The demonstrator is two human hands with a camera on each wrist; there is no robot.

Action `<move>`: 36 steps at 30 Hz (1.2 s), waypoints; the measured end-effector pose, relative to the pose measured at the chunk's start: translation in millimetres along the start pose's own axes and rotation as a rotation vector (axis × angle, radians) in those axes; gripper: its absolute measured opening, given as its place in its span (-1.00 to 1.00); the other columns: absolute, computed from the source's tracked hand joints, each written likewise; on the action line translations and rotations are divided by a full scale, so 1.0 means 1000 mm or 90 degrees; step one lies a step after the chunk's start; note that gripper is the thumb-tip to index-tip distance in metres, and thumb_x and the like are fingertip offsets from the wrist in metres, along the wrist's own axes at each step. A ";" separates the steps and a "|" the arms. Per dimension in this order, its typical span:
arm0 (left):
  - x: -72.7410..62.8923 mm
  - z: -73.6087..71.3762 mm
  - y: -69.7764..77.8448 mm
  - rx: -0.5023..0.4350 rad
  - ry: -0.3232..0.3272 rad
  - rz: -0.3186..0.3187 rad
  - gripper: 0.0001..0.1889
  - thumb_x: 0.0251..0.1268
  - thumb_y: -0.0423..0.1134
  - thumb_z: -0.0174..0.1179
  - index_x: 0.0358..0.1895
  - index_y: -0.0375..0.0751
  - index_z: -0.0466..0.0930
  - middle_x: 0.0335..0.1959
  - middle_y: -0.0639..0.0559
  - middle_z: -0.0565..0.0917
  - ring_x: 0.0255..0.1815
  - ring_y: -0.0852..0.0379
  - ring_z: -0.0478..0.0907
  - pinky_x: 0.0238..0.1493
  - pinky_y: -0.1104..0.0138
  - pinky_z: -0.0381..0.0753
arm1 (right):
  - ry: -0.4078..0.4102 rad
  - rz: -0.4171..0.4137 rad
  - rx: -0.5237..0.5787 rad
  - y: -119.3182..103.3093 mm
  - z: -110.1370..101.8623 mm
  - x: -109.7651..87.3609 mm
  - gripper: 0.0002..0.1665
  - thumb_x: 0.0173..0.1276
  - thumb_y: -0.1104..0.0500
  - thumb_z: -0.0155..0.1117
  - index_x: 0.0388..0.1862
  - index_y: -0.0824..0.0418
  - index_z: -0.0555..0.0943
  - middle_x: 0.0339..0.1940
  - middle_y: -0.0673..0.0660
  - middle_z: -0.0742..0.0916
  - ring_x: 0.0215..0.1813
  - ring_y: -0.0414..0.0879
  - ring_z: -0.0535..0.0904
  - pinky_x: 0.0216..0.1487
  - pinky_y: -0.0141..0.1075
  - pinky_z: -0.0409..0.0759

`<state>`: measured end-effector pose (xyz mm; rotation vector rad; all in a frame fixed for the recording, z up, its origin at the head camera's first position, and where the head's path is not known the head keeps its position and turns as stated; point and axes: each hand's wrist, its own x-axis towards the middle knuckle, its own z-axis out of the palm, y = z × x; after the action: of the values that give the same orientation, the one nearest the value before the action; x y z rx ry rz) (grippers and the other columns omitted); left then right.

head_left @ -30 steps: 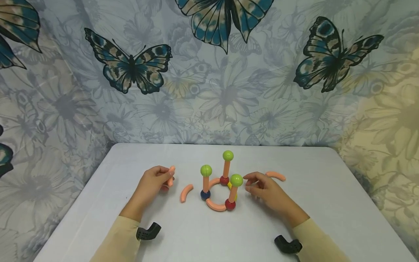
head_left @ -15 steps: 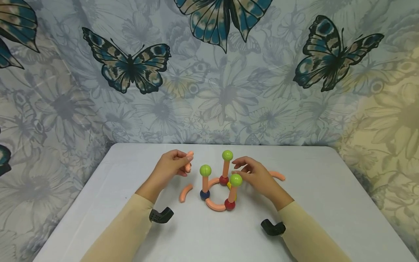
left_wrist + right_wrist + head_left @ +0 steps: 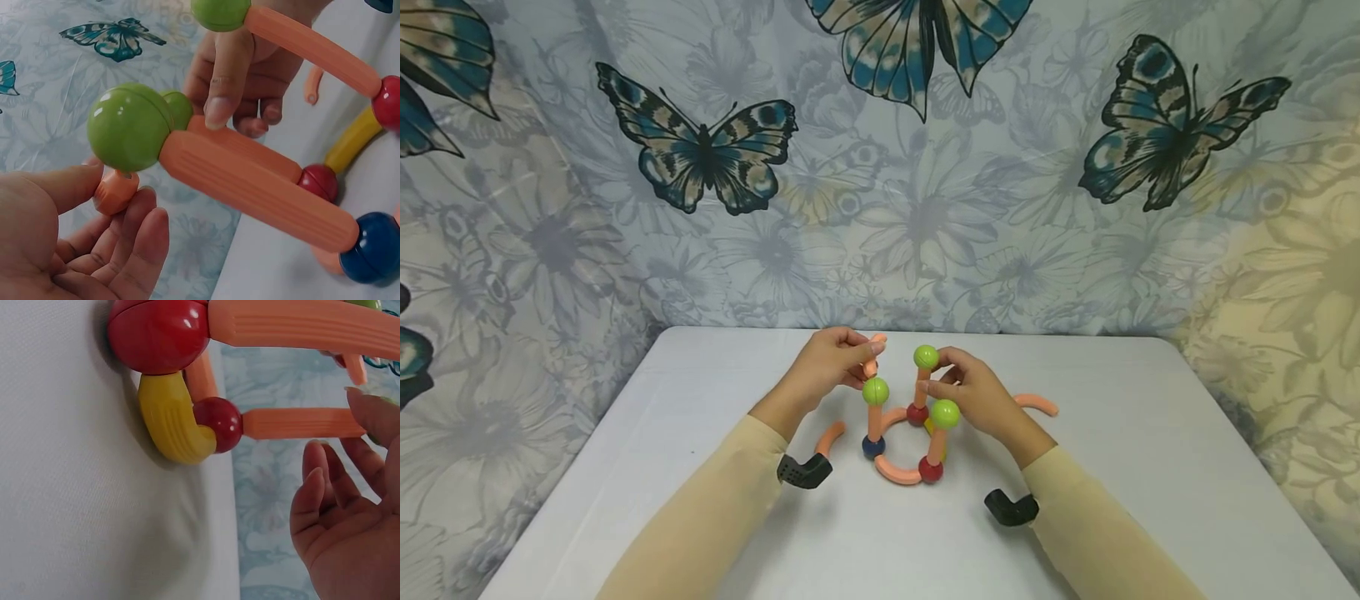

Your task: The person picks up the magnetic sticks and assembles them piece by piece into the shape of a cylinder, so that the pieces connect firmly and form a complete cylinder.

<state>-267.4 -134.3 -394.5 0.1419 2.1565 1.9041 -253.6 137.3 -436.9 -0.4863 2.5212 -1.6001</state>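
My left hand (image 3: 820,371) pinches an orange curved rod (image 3: 115,192) between thumb and fingertips, close beside the left green ball (image 3: 876,392). That ball tops one of three upright orange rods of a ball-and-rod toy. Its ring base has a navy ball (image 3: 873,447), two red balls (image 3: 930,469), orange curved rods (image 3: 897,473) and a yellow curved rod (image 3: 169,419). My right hand (image 3: 977,392) holds the rear upright rod (image 3: 300,423) just below its green ball (image 3: 927,357), thumb on one side and fingers behind.
One loose orange curved rod (image 3: 830,437) lies left of the toy, partly covered by the left wrist's black camera (image 3: 805,472). Another curved rod (image 3: 1037,405) lies to the right, behind the right wrist. The white table (image 3: 1135,433) meets a butterfly-patterned cloth (image 3: 925,250) at the back.
My left hand has carried the curved rod right and away from me to the toy. The right hand has moved left and taken hold of the rear upright rod. The toy stays in place.
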 end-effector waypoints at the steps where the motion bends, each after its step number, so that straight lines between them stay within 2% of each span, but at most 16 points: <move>1: 0.001 0.001 0.001 0.000 -0.005 0.000 -0.65 0.52 -0.10 0.46 0.04 -0.34 0.65 -0.33 -0.14 0.74 -0.38 -0.01 0.73 -0.21 0.20 0.79 | 0.002 -0.003 -0.005 0.000 0.000 0.001 -0.63 0.53 0.08 0.51 0.21 0.16 0.67 0.03 0.11 0.70 -0.07 0.08 0.63 -0.14 -0.12 0.62; 9: 0.001 0.006 0.003 0.028 -0.037 0.004 -0.63 0.51 -0.01 0.46 -0.03 -0.29 0.69 -0.37 -0.09 0.70 -0.34 -0.01 0.68 -0.15 0.16 0.75 | 0.008 -0.030 -0.035 -0.002 0.000 0.005 -0.73 0.57 0.11 0.46 0.13 0.17 0.71 -0.02 0.07 0.73 -0.07 0.05 0.64 -0.06 -0.05 0.58; 22: 0.001 0.006 0.002 0.056 -0.069 -0.004 -0.61 0.50 0.06 0.45 -0.06 -0.26 0.73 -0.37 -0.05 0.68 -0.36 0.04 0.62 -0.15 0.18 0.72 | -0.018 -0.026 -0.027 -0.005 0.001 0.011 -0.77 0.58 0.08 0.46 0.09 0.13 0.71 -0.05 0.04 0.74 -0.02 0.05 0.63 0.05 -0.02 0.59; 30: 0.002 0.009 -0.001 0.053 -0.060 -0.002 -0.64 0.54 0.03 0.41 -0.06 -0.25 0.72 -0.26 -0.10 0.74 -0.30 0.04 0.67 -0.18 0.22 0.70 | -0.023 -0.022 -0.028 -0.006 0.001 0.012 -0.74 0.58 0.07 0.46 0.14 0.12 0.72 -0.01 0.03 0.75 0.01 0.06 0.63 0.08 -0.01 0.59; 36: -0.001 0.006 -0.003 0.066 -0.051 -0.005 -0.58 0.60 0.13 0.33 -0.08 -0.24 0.72 -0.18 -0.10 0.75 -0.24 -0.01 0.71 -0.11 0.17 0.74 | 0.002 -0.023 -0.038 0.001 -0.005 0.006 -0.68 0.59 0.06 0.46 0.19 0.16 0.71 0.04 0.06 0.74 -0.02 0.06 0.62 -0.05 -0.05 0.59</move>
<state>-264.5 -129.5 -398.1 0.2249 2.1984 1.7515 -260.6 139.7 -435.5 -0.5387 2.5836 -1.5416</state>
